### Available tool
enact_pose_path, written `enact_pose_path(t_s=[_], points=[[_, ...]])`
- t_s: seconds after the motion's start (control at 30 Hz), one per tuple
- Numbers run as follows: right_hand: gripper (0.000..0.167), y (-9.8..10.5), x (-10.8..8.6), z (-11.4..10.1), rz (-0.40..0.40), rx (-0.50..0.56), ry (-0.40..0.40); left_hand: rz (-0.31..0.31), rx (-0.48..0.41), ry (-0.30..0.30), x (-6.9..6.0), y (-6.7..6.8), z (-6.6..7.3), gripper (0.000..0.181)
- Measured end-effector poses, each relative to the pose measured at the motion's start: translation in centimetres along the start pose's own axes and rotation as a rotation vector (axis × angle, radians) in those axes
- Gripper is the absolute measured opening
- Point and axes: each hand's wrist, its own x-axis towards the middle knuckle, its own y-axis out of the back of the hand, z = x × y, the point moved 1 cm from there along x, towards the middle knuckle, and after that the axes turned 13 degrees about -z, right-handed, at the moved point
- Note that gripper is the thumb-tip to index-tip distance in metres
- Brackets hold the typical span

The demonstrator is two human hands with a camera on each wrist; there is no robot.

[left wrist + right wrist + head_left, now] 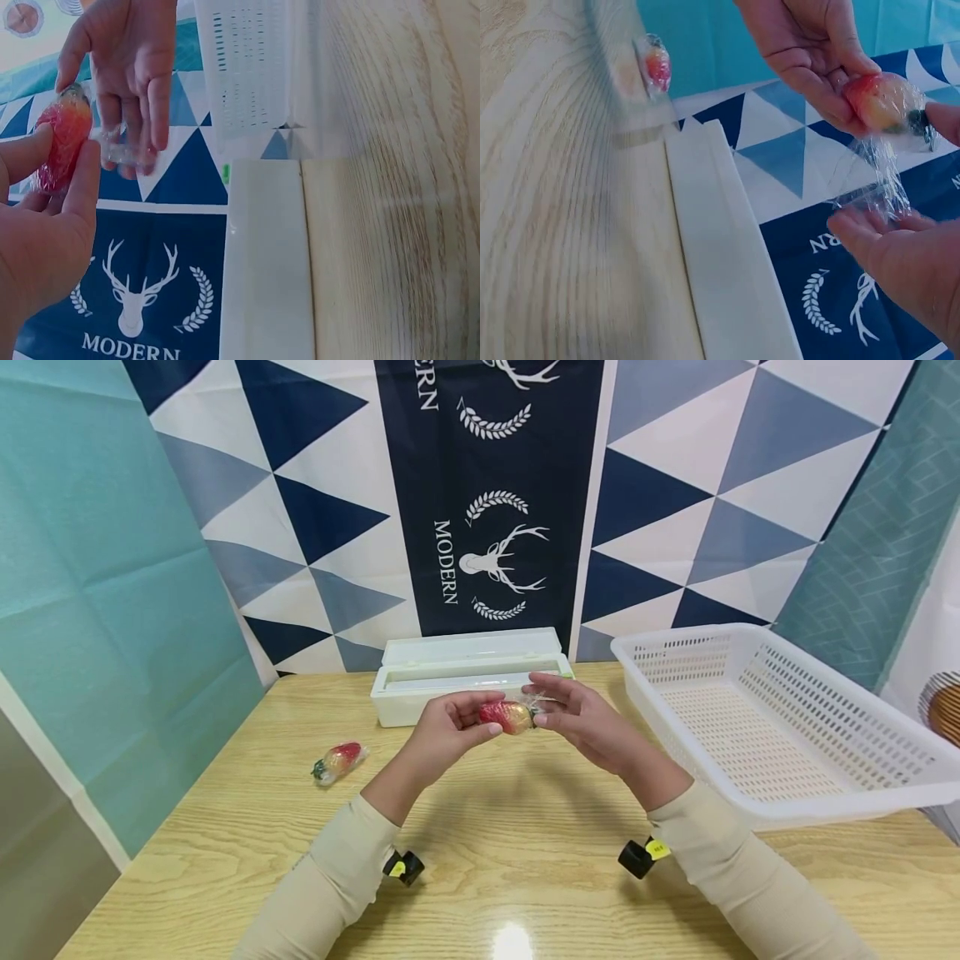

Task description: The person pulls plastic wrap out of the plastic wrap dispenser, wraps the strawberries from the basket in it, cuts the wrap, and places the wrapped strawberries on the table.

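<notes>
My left hand pinches a red-and-yellow strawberry with a green leafy end, holding it above the table. Clear plastic film covers the fruit, and a loose part hangs from it toward my right hand. The right thumb touches the leafy end. Its other fingers are fairly straight and spread from the thumb, against the loose film. Another strawberry, wrapped in film, lies on the table at the left. Behind the hands stands a long white box, its lid raised.
A large white perforated basket stands on the wooden table at the right. Patterned cloth hangs behind the table, with a teal sheet at the left. A small black wrist device sits under each sleeve.
</notes>
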Motion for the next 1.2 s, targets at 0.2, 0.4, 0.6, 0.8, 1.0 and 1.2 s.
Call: enact_pose_path(t_s=[0.2, 0.4, 0.6, 0.8, 1.0, 1.2], points=[[0.044, -0.3, 0.1, -0.1, 0.029, -0.077, 0.01, 0.043, 0.008, 0.03, 0.1, 0.2, -0.1, 0.038], [0.037, -0.9, 0.3, -0.2, 0.165, -0.16, -0.032, 0.138, 0.054, 0.048, 0.1, -0.2, 0.0, 0.038], [0.036, -1.5, 0.6, -0.3, 0.301, -0.215, 0.001, 0.236, 0.11, 0.043, 0.2, -0.9, 0.3, 0.04], [0.029, -1.9, 0.9, -0.3, 0.372, -0.232, 0.056, 0.272, 0.145, 0.023, 0.2, -1.2, 0.4, 0.04], [0.029, -1.7, 0.7, -0.4, 0.368, -0.169, 0.057, 0.234, 0.104, 0.004, 0.3, -0.9, 0.0, 0.042], [0.032, -1.3, 0.5, -0.3, 0.346, -0.146, 0.014, 0.19, 0.009, 0.044, 0.5, -0.7, -0.4, 0.044]])
